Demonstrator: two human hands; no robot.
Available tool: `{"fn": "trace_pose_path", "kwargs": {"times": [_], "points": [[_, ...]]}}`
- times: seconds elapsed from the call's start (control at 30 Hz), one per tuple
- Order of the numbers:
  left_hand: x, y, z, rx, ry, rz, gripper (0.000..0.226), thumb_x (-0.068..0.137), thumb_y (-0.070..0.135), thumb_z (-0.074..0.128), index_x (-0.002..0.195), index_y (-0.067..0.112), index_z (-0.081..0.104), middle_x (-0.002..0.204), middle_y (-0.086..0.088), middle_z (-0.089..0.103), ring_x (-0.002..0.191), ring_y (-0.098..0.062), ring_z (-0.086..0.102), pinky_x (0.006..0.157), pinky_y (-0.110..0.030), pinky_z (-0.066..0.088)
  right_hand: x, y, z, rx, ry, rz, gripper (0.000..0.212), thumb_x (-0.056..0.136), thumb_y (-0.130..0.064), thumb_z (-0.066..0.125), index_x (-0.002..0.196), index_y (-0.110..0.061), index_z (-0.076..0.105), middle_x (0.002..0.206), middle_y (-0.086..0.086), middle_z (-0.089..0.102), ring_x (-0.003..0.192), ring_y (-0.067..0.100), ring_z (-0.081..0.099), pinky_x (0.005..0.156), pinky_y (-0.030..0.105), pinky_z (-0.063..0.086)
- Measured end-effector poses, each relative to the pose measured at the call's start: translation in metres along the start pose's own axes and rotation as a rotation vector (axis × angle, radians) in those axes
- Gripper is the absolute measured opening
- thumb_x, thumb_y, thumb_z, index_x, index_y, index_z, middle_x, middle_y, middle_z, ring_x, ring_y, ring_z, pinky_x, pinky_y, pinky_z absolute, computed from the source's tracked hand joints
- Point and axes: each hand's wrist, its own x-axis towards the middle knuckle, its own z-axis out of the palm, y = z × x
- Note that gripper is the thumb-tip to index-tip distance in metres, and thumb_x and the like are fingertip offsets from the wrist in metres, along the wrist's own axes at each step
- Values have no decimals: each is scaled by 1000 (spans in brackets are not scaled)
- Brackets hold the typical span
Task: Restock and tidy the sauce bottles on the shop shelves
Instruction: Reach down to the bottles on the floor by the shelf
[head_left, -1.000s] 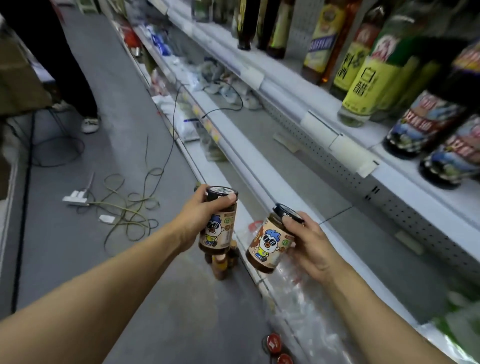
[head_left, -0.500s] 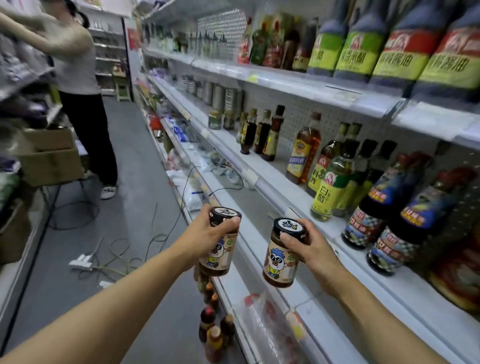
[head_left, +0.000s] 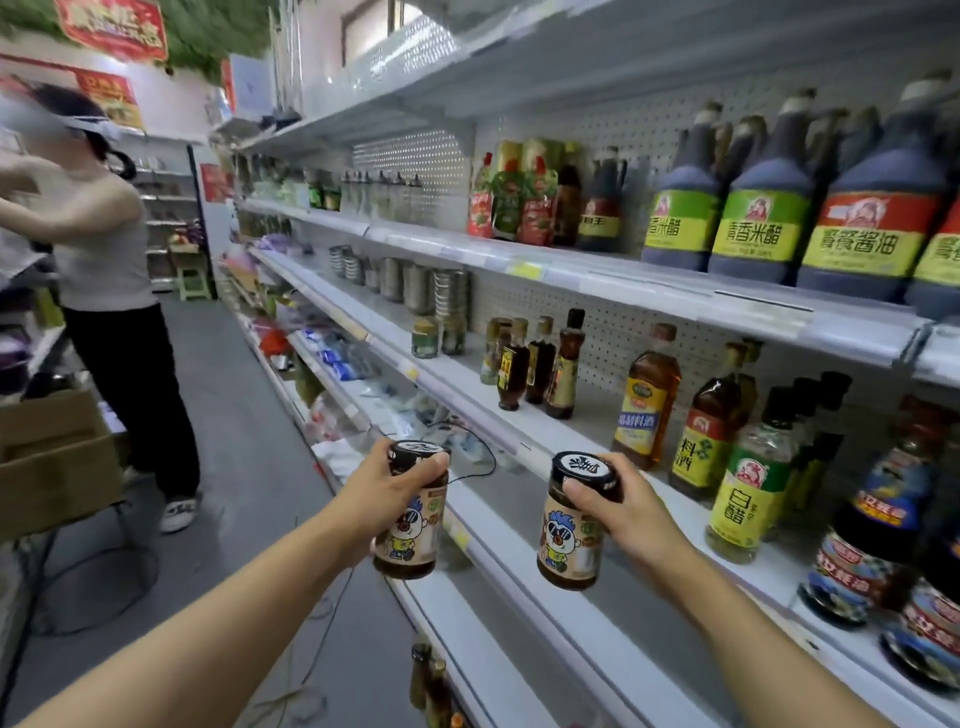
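I hold two brown sauce jars with black lids and cartoon labels. My left hand (head_left: 382, 496) grips the left jar (head_left: 410, 535) round its lid and neck. My right hand (head_left: 631, 512) grips the right jar (head_left: 569, 540) near its lid. Both jars hang upright in the air in front of the white middle shelf (head_left: 519, 415). That shelf carries dark sauce bottles (head_left: 540, 364), an amber cooking-wine bottle (head_left: 644, 400) and a green-labelled vinegar bottle (head_left: 748, 493). Large dark soy and vinegar jugs (head_left: 763, 208) fill the shelf above.
A person (head_left: 109, 291) stands at the left of the aisle, reaching to the opposite shelves. A cardboard box (head_left: 52, 457) sits at the left. Cables lie on the grey floor (head_left: 234, 467). A few small bottles (head_left: 428, 680) stand on the floor below my hands.
My view has tilted up from the floor to the shelves. Both hands have risen with the jars and spread slightly apart, towards the middle shelf.
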Motion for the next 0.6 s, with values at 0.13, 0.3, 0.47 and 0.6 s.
{"fn": "trace_pose_path", "kwargs": {"times": [0.13, 0.3, 0.47, 0.6], "points": [[34, 6, -41, -15, -25, 7, 35, 84, 33, 66, 109, 16, 47, 98, -11, 67, 84, -25, 68, 65, -33, 52, 28, -5, 37, -51, 38, 14, 33, 81, -22, 71, 107, -17, 53, 103, 2, 68, 94, 16, 67, 79, 34, 54], [73, 2, -77, -30, -43, 15, 35, 85, 33, 66, 108, 16, 47, 101, -11, 67, 88, -26, 68, 69, -35, 53, 64, -7, 72, -76, 44, 32, 35, 81, -20, 71, 109, -15, 51, 101, 1, 67, 91, 14, 66, 69, 25, 51], [116, -5, -95, -39, -43, 17, 31, 85, 33, 66, 106, 20, 47, 101, -8, 67, 87, -24, 68, 69, -34, 54, 112, -2, 97, -64, 49, 35, 38, 78, -25, 74, 109, -20, 52, 104, -2, 68, 95, 13, 65, 76, 30, 53], [159, -7, -97, -41, -29, 25, 31, 85, 33, 66, 107, 21, 47, 101, -7, 66, 88, -24, 67, 70, -34, 54, 164, 6, 108, -46, 22, 31, 38, 77, -25, 74, 107, -23, 52, 107, 0, 67, 98, 15, 66, 85, 38, 53]]}}
